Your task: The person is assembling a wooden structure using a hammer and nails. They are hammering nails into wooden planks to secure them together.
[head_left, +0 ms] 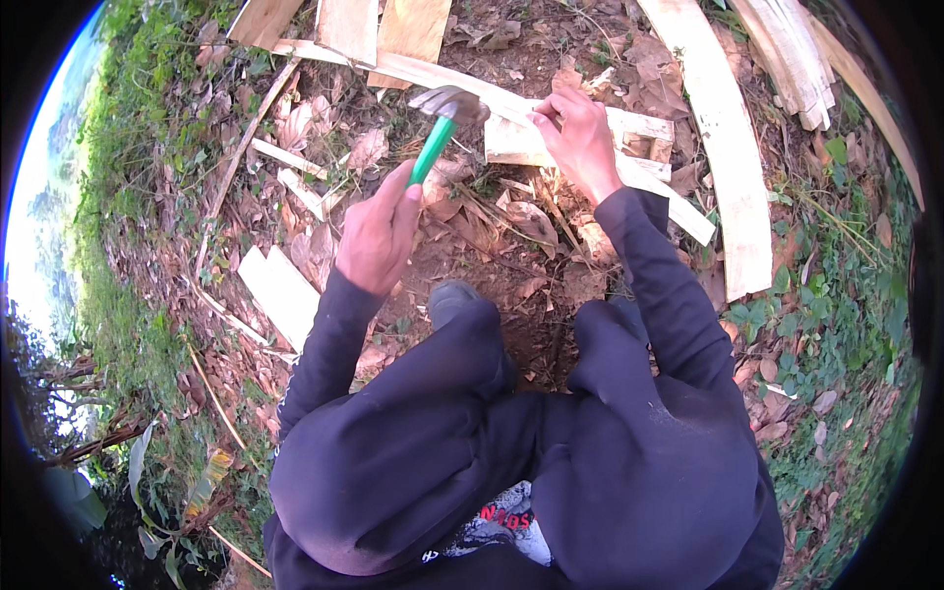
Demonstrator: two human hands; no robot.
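My left hand [380, 234] is wrapped around the green handle of a claw hammer [433, 149], its metal head raised beside a long pale wooden strip [678, 208]. That strip runs diagonally over a short wooden board [513, 146]. Close to where the two overlap, my right hand [582, 146] has its thumb and fingers pinched together just above the strip. Whatever is between those fingertips, if anything, is too small to make out. The hammer head is to the left of my right hand, apart from it.
Several flat planks [408, 37] lie at the far end of the strip. A long curved board [723, 147] and split pieces [787, 59] are on the right. Two short boards [280, 290] rest on the left. Dry leaves, soil and green plants [836, 334] surround my legs.
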